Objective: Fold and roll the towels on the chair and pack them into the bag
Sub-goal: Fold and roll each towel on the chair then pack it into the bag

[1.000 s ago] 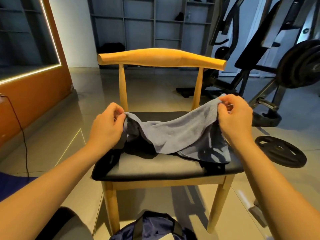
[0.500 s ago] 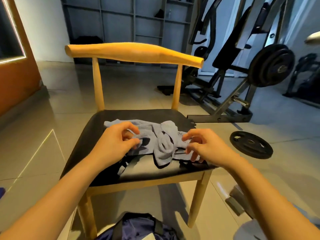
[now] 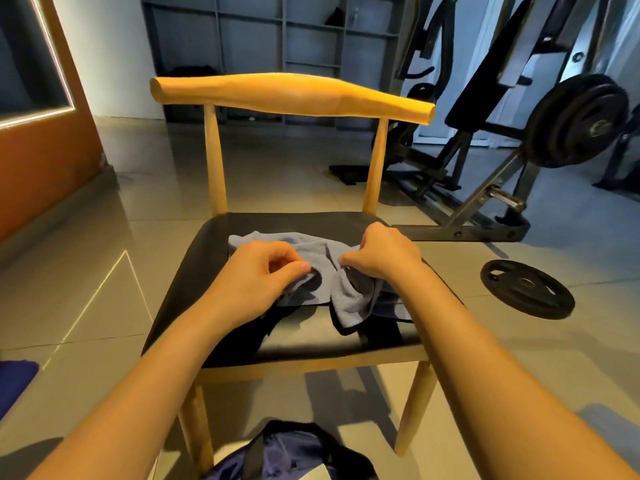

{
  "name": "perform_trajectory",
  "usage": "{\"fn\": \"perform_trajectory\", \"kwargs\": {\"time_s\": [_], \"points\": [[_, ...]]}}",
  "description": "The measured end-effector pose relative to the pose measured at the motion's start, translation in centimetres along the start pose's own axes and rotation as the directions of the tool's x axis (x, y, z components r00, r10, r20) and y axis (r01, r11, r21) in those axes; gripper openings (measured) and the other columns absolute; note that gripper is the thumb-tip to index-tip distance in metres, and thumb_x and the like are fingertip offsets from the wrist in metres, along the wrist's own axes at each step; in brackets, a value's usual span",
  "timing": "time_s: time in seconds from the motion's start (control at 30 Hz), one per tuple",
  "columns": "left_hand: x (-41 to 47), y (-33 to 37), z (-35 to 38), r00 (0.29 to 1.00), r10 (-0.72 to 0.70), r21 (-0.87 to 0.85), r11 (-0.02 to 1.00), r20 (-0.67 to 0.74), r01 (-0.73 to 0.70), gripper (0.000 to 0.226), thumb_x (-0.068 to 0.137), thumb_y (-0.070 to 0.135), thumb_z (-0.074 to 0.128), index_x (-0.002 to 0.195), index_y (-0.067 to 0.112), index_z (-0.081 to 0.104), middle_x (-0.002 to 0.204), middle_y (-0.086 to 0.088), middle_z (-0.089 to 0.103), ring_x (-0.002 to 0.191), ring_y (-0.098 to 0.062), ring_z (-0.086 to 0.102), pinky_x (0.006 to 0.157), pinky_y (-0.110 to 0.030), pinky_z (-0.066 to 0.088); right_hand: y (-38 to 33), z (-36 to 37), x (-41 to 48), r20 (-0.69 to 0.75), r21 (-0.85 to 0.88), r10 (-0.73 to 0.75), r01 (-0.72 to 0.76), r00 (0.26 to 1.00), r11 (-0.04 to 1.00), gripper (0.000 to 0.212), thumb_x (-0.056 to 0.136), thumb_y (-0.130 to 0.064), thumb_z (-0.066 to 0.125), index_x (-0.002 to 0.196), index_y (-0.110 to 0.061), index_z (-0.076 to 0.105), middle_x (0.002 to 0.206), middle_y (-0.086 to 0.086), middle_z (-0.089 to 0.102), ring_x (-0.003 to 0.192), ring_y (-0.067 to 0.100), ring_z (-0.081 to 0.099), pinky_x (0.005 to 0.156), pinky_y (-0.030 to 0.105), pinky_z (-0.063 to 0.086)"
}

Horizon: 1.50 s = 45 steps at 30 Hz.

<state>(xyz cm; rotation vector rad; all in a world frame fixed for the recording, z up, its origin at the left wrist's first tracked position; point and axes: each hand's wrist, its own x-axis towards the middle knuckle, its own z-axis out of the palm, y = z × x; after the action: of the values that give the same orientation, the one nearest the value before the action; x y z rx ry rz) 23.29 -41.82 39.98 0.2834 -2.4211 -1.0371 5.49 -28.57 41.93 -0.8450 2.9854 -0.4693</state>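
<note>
A grey-blue towel lies bunched on the black seat of a wooden chair. My left hand pinches the towel's left part, fingers curled on the cloth. My right hand grips the towel's right part close beside the left hand. A fold of the towel hangs between the two hands toward the seat's front. A dark cloth shows under the towel near the front edge. The dark blue bag sits on the floor below the chair's front, partly cut off by the frame's bottom.
A black weight plate lies flat on the tiled floor right of the chair. A weight machine with loaded plates stands behind on the right. An orange wall is at the left, shelving at the back.
The towel, held up stretched between my hands a second ago, now lies bunched on the seat. Both hands came down and together at its middle.
</note>
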Motion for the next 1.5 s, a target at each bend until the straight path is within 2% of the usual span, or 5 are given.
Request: {"fn": "perform_trajectory", "kwargs": {"time_s": [0.17, 0.27, 0.47, 0.87, 1.5], "points": [[0.0, -0.5, -0.3, 0.998, 0.008, 0.037, 0.999, 0.055, -0.010, 0.010, 0.096, 0.030, 0.067, 0.089, 0.030, 0.074, 0.081, 0.015, 0.070, 0.078, -0.006, 0.064, 0.071, -0.022, 0.054, 1.2, 0.3, 0.9, 0.056, 0.066, 0.005, -0.009, 0.998, 0.998, 0.019, 0.087, -0.021, 0.064, 0.076, -0.007, 0.056, 0.070, 0.009, 0.056, 0.072, 0.033, 0.055, 0.056, 0.032, 0.040], [0.1, -0.7, -0.6, 0.999, 0.020, 0.036, 0.999, 0.048, -0.022, 0.010, 0.097, 0.029, 0.065, 0.094, 0.030, 0.075, 0.086, 0.015, 0.071, 0.084, -0.008, 0.064, 0.075, -0.024, 0.054, 2.4, -1.1, 0.5, 0.019, 0.387, -0.027, 0.017, 0.999, 0.922, 0.019, 0.088, -0.018, 0.069, 0.081, 0.000, 0.070, 0.068, 0.007, 0.061, 0.064, 0.021, 0.053, 0.055, 0.028, 0.041], [0.1, 2.0, -2.1, 0.978, 0.184, -0.120, 0.973, -0.102, -0.196, 0.013, 0.100, 0.023, 0.061, 0.093, 0.027, 0.070, 0.092, 0.010, 0.065, 0.091, -0.012, 0.062, 0.078, -0.014, 0.046, 3.0, -5.5, -2.1, -0.140, 0.943, -0.032, 0.143, 0.990, 0.301, 0.022, 0.099, -0.009, 0.058, 0.079, -0.015, 0.066, 0.075, 0.001, 0.062, 0.070, 0.013, 0.057, 0.061, 0.022, 0.048], [-0.7, 3.5, -2.1, 0.931, 0.327, -0.130, 0.928, -0.159, -0.349, 0.006, 0.093, 0.016, 0.071, 0.096, 0.019, 0.075, 0.089, 0.012, 0.069, 0.090, -0.014, 0.067, 0.079, -0.020, 0.054, -1.0, -3.0, -6.5, 0.013, 0.883, -0.497, 0.223, 0.868, 0.414, 0.013, 0.099, -0.014, 0.063, 0.091, -0.020, 0.070, 0.096, 0.020, 0.073, 0.090, 0.028, 0.068, 0.087, 0.041, 0.052], [-0.5, 3.1, -1.4, 0.925, 0.302, -0.075, 0.942, -0.233, -0.326, 0.007, 0.092, 0.025, 0.072, 0.093, 0.018, 0.071, 0.086, 0.012, 0.067, 0.087, -0.013, 0.064, 0.075, -0.018, 0.053, -1.2, -3.9, -7.5, -0.098, 0.688, -0.522, 0.437, 0.847, 0.580, 0.021, 0.101, -0.023, 0.059, 0.108, -0.016, 0.078, 0.090, -0.009, 0.075, 0.091, 0.009, 0.071, 0.080, 0.022, 0.055]]}}
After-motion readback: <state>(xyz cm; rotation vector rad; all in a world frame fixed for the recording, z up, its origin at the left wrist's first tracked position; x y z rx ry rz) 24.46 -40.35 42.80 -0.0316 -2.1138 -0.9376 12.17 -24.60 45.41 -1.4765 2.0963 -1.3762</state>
